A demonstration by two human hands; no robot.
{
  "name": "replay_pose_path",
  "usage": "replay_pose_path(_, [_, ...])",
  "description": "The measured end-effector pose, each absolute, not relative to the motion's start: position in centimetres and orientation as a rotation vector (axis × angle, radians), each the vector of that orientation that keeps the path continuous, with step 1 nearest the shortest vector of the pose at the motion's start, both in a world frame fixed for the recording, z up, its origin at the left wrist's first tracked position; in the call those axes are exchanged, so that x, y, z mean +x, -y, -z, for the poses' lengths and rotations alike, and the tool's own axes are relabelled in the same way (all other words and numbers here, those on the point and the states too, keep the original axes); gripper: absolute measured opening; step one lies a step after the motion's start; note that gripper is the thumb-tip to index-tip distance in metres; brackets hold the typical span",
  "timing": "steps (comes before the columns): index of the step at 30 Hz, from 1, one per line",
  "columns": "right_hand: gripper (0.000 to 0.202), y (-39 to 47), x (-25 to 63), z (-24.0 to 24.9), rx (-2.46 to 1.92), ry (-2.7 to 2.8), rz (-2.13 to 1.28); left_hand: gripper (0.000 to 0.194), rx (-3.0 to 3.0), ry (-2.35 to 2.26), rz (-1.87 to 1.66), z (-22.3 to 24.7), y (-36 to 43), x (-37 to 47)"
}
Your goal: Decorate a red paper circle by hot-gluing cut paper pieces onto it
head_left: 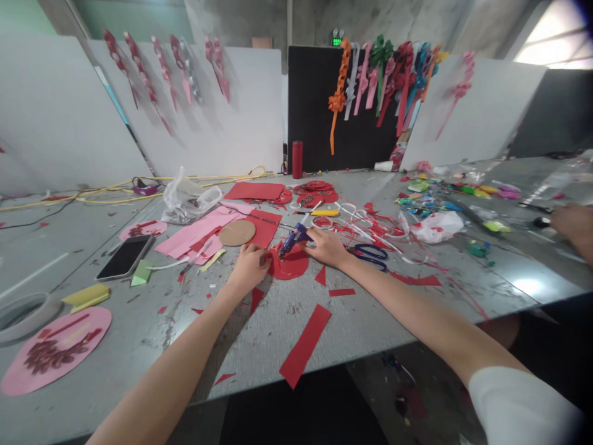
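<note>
My right hand (pixel 324 246) is closed round a blue glue gun (pixel 295 240), its nozzle pointing down and left at a red round piece (pixel 291 267) on the table. At that piece's left edge is my left hand (pixel 250 267), fingers bent together against the red material; what they pinch is too small to make out. A tan cardboard disc (pixel 237 233) lies just behind my left hand. Dark blue-handled scissors (pixel 370 254) rest to the right of my right hand. A red strip (pixel 306 346) lies near the front edge.
Around lie a phone (pixel 125 256), pink sheets (pixel 192 235), a plastic bag (pixel 188 201), a yellow cutter (pixel 325 212) and a tape roll (pixel 25 315). A red bottle (pixel 297 159) stands at the back. Another person's hand (pixel 572 227) is at the far right.
</note>
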State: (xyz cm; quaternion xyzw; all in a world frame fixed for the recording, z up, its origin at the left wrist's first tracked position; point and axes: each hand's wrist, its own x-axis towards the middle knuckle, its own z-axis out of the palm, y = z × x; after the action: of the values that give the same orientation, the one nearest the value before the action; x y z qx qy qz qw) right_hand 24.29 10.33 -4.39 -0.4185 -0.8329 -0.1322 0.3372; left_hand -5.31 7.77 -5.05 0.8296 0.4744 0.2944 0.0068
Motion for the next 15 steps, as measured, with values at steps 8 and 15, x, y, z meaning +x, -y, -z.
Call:
replay_pose_path(8, [0.033, -10.45, 24.39, 4.48, -1.097, 2.195, 0.37, 0.026, 2.598, -1.482, -0.894, 5.28, -7.95, -5.31])
replay_pose_path(15, [0.033, -10.27, 24.28, 4.35, -1.102, 2.211, 0.405, 0.022, 2.585, -1.469, -0.883, 5.15, -7.95, -5.32])
